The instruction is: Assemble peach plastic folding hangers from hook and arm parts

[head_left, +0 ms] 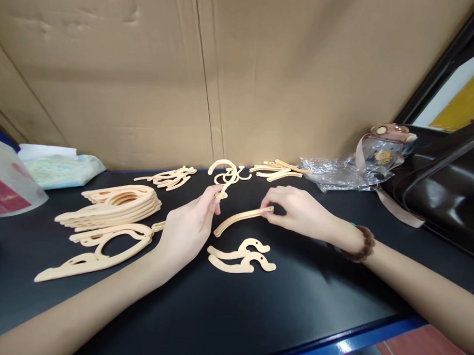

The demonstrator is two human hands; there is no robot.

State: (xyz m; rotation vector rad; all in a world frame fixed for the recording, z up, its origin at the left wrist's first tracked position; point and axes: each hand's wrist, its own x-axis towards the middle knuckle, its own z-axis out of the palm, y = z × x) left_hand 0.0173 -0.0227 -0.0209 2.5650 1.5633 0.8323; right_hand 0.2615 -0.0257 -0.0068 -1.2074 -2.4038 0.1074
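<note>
My left hand (pixel 192 222) is closed, pinching a beige plastic hanger hook (pixel 228 169) by its lower end, its curved top pointing up. To its right, my right hand (pixel 298 208) grips one end of a curved beige hanger arm (pixel 239 217) between thumb and fingers; the arm's other end points left, toward me. Two S-shaped beige pieces (pixel 234 265) with small holes lie on the table just below it. Left of my left hand rest a stack of beige folding hangers (pixel 115 209) and a single hanger (pixel 117 256) in front, partly hidden by my wrist.
Along the back of the black table (pixel 294 314) lie small piles of S-shaped pieces (pixel 172 178), hooks (pixel 240 175) and arms (pixel 278 170). Clear plastic bags (pixel 334 175), a bottle (pixel 381 151) and a black bag (pixel 450 190) stand right; a wipes pack (pixel 62 169) and a translucent cup (pixel 11 182) left. Cardboard (pixel 303 71) rises behind.
</note>
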